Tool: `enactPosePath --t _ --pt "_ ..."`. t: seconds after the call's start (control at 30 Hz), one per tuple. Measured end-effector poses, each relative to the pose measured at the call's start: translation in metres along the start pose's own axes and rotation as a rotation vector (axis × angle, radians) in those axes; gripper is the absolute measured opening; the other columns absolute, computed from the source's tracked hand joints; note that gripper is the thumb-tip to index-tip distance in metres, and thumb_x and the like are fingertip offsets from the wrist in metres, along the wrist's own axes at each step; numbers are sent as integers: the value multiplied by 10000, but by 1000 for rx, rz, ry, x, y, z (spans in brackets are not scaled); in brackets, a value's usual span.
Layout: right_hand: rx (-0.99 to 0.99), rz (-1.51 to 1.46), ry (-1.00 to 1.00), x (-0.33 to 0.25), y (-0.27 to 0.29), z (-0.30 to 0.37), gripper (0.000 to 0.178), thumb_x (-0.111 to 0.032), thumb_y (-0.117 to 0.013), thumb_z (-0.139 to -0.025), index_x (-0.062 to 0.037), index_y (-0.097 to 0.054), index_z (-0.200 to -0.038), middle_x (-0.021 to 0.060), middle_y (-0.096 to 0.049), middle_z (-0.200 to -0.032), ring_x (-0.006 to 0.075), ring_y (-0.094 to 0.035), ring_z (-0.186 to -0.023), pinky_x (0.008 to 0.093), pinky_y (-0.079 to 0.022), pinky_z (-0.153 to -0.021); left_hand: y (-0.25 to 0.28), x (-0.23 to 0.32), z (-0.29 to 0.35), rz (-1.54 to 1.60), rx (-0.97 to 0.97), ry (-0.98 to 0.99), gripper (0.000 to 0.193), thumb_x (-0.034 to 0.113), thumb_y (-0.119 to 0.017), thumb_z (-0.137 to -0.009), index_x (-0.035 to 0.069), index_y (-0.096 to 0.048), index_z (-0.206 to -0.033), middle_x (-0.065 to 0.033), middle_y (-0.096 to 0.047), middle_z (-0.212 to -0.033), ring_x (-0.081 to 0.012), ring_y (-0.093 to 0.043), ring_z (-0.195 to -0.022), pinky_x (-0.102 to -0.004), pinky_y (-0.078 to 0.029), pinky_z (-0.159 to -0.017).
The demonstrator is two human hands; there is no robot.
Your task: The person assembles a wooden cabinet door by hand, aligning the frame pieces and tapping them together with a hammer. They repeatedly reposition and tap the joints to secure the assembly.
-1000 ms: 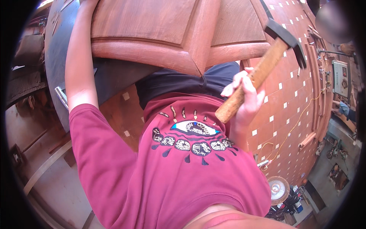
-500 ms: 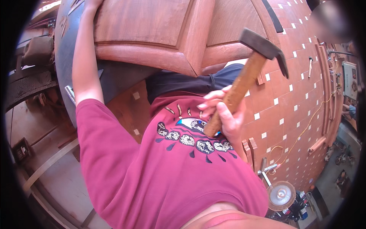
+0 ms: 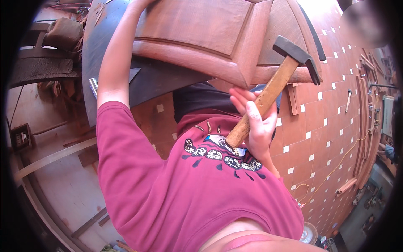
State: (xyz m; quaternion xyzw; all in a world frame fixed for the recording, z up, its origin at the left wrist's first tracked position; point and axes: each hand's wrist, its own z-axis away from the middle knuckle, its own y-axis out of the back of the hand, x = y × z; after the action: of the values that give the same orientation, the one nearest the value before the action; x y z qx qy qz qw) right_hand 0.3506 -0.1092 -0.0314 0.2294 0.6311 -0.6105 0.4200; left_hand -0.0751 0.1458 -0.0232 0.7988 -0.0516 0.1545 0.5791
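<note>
My right hand [image 3: 262,126] holds a claw hammer [image 3: 272,89] by its wooden handle. The thumb lies across the handle, while the other fingers stretch out loosely behind it. The dark metal head points up and away, at the right of a reddish-brown framed wooden panel [image 3: 193,25]. This panel rests on a dark-topped table [image 3: 168,82]. Reaching over the table, my left arm ends at the top edge, where only part of my left hand [image 3: 143,2] shows beside the panel; its fingers are out of sight.
A pointed metal piece [image 3: 134,74] and a silver rod-like thing [image 3: 93,86] lie by my left forearm. On the tiled floor [image 3: 310,126] at right are another hammer [image 3: 348,101], a yellow cord [image 3: 336,164] and long wooden strips [image 3: 360,126]. A dark wooden beam [image 3: 46,69] stands at left.
The view has shifted, so panel, table and left arm appear farther right. My right hand still has the hammer, and its fingers look straighter and looser round the handle.
</note>
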Motion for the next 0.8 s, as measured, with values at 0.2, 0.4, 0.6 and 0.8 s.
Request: enactPosePath --t 0.2,0.4,0.6,0.8 --pt "100 71 182 -20 -4 -38 231 -8 -487 -1026 71 -436 -1237 369 -586 -1269 430 -625 -1221 476 -531 -1069 14 6 9 -41 -152 51 437 420 -612 -960 11 -761 -987 -228 -743 -994 -345 -715 -940 -445 -539 -867" --pt "203 222 140 -58 27 -41 225 -94 -562 -1037 25 -521 -1224 93 -586 -949 108 -536 -669 255 -454 -567 9 3 26 -136 70 -85 394 350 -621 -945 -20 -748 -899 -239 -729 -909 -357 -708 -866 -448 -540 -820" --pt "-28 -193 44 -77 68 -5 408 -240 -524 -1092 27 -394 -1371 6 -409 -843 73 -430 -578 221 -420 -510 -17 68 18 218 -92 -232 435 376 -581 -986 -25 -714 -1090 -270 -725 -1021 -385 -712 -946 -467 -536 -856" --pt "-26 -271 69 -82 80 -3 442 -367 -468 -1105 15 -401 -1318 -6 -386 -809 57 -390 -533 201 -389 -461 -17 135 25 169 40 -401 370 333 -615 -970 -9 -714 -1069 -265 -719 -1015 -419 -700 -965 -478 -538 -844"
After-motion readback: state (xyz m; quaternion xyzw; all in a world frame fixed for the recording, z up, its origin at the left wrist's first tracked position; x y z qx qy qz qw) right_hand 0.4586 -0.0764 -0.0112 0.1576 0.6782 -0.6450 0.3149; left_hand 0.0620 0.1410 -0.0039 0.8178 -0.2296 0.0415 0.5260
